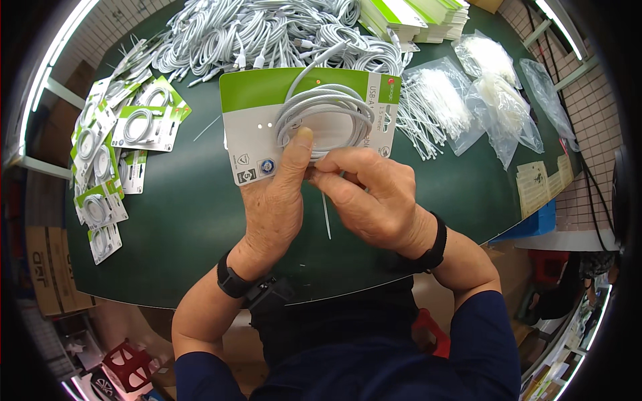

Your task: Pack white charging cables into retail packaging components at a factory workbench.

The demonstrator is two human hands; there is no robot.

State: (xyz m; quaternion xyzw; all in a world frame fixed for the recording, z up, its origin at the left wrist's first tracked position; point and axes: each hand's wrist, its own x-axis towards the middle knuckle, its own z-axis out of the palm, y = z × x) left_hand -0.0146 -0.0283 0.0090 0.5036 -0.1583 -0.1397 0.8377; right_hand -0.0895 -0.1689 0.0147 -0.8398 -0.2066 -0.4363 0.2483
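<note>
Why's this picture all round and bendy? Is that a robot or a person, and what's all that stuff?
No robot here, just a person. A wide camera on the person's head looks down, and its lens bends straight edges. The bare left hand has a green-and-white card with a coiled grey cable in its grip, thumb in front. The bare right hand is pinching at the coil's lower edge; what it pinches is hard to see. On the dark green table are a pile of cables, a stack of cards, bags of white ties and, at the left, cards carrying coiled cables.
</note>
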